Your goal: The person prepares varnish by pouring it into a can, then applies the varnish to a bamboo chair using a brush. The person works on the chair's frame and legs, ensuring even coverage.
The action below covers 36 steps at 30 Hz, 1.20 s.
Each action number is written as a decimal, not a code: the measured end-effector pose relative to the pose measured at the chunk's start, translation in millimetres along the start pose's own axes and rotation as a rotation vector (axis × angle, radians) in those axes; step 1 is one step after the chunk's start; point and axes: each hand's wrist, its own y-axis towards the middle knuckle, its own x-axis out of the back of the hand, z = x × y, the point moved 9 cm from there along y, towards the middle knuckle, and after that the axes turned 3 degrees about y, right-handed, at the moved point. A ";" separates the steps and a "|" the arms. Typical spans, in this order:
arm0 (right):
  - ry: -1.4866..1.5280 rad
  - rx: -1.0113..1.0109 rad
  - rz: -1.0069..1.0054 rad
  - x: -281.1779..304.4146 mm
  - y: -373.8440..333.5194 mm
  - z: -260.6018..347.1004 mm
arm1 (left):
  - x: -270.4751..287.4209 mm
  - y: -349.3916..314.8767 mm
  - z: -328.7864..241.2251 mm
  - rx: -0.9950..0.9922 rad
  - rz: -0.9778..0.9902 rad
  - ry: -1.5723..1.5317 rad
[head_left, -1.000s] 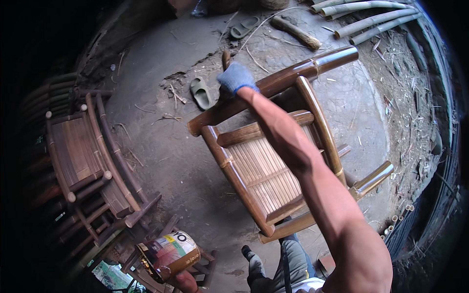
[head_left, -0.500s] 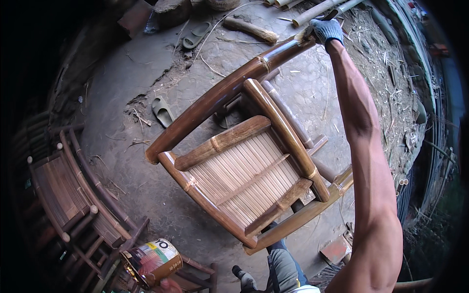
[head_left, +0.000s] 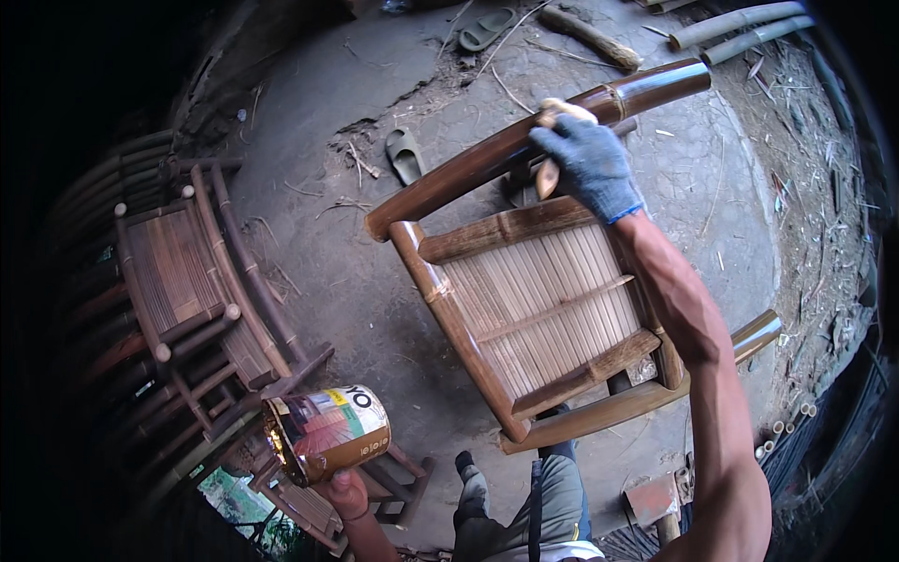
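Note:
A bamboo chair with brown glossy poles and a pale slatted panel stands before me. My right hand, in a grey-blue knit glove, is closed round a paintbrush. Its pale bristles rest on the chair's long far pole, which shines wet-looking along its top. At the lower left my bare left hand holds a paint can with a coloured label from below. The can tips to the left; most of my fingers are hidden beneath it.
More dark bamboo chairs stand at the left. Green slippers lie on the cracked concrete floor, beyond the chair. A wood stick and cut bamboo poles lie at the far right. A reddish-bladed tool lies near my right side.
My right hand has drawn the brush back leftward along the far pole, from its right end to nearer its middle. The view has shifted, and more of my left arm shows.

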 end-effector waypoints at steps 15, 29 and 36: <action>0.614 -0.102 0.222 -127.3 46.5 272.7 | 67.1 -62.9 7.8 0.020 -0.048 0.061; 0.301 -0.038 0.620 -115.0 -47.0 268.5 | 136.6 -108.2 44.5 -0.022 -0.032 -0.108; 0.260 0.230 0.821 -26.1 -210.6 407.5 | 163.2 -117.9 56.2 -0.059 0.013 -0.154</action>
